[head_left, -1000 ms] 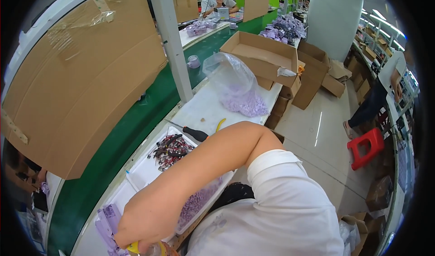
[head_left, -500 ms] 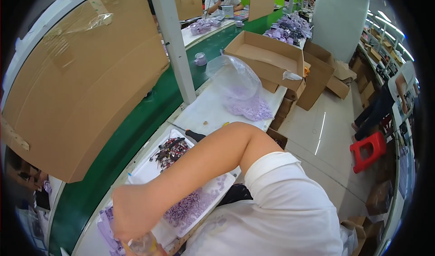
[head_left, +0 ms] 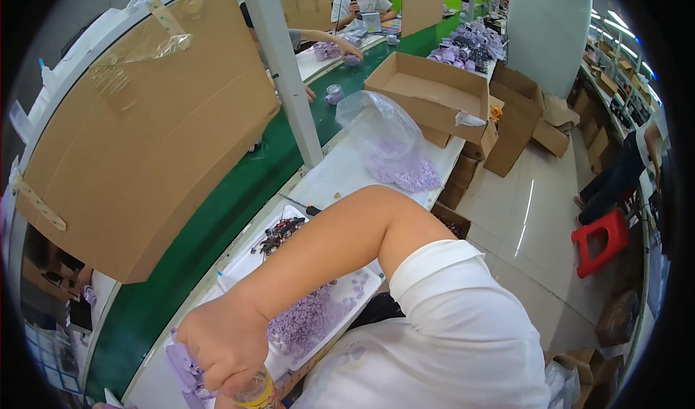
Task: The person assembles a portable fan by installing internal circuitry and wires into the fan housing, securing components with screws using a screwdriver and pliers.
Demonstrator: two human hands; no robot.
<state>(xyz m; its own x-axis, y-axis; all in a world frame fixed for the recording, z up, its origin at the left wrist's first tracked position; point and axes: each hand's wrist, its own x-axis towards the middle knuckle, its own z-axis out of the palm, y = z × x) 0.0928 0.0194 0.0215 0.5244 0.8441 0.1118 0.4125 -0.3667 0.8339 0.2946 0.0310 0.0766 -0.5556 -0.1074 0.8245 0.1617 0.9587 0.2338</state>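
Right hand [head_left: 224,344] curled over clear, yellow-banded item [head_left: 255,392] at view's lower edge; whether fingers gripped it could not be told. Left hand out of view. Item looked light, smooth, stiff, possibly slippery; surest hold likely around its body. Yellow band bore no legible writing. Lavender plastic parts [head_left: 184,371] lay just beside hand, seemingly light, rigid. Beyond, on bench [head_left: 315,183]: tray [head_left: 368,292] of small lavender pieces [head_left: 304,322], dark wired components [head_left: 281,233], clear bag [head_left: 376,116]. Farther: open carton [head_left: 416,105], seated co-worker [head_left: 365,3].
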